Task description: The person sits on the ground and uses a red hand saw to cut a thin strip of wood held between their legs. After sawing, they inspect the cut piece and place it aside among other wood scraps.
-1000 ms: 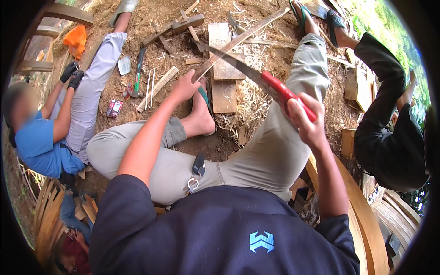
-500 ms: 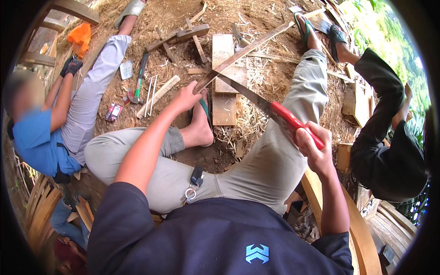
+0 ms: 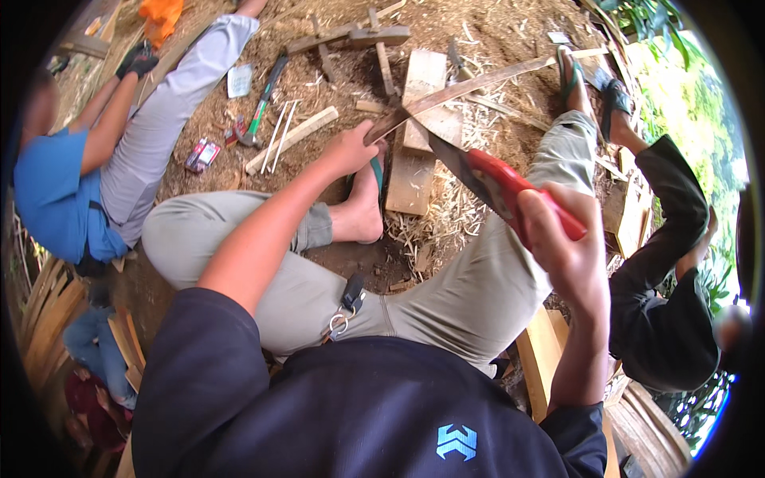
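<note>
My left hand [image 3: 352, 150] is closed around the near end of a long, narrow wooden strip [image 3: 486, 78], which slants away to the far right. My right hand [image 3: 567, 239] grips the red handle [image 3: 518, 191] of a handsaw. Its dark blade [image 3: 450, 151] crosses the strip just beyond my left hand; how deep it sits in the wood I cannot tell. Beneath the strip lie wooden blocks, an upper one [image 3: 425, 76] and a lower one [image 3: 410, 183]. My left foot [image 3: 358, 219], in a green sandal, is beside the lower block.
Wood shavings [image 3: 458, 199] cover the ground. To the left lie a green-and-black hammer [image 3: 267, 103], two thin white sticks [image 3: 280, 139], a wooden batten [image 3: 293, 139] and a wooden frame tool [image 3: 378, 37]. A person in blue [image 3: 60, 183] sits left, another in black [image 3: 665, 319] right.
The saw has been pushed forward, so its handle is nearer the strip and less blade shows on my side. The whole view has shifted slightly.
</note>
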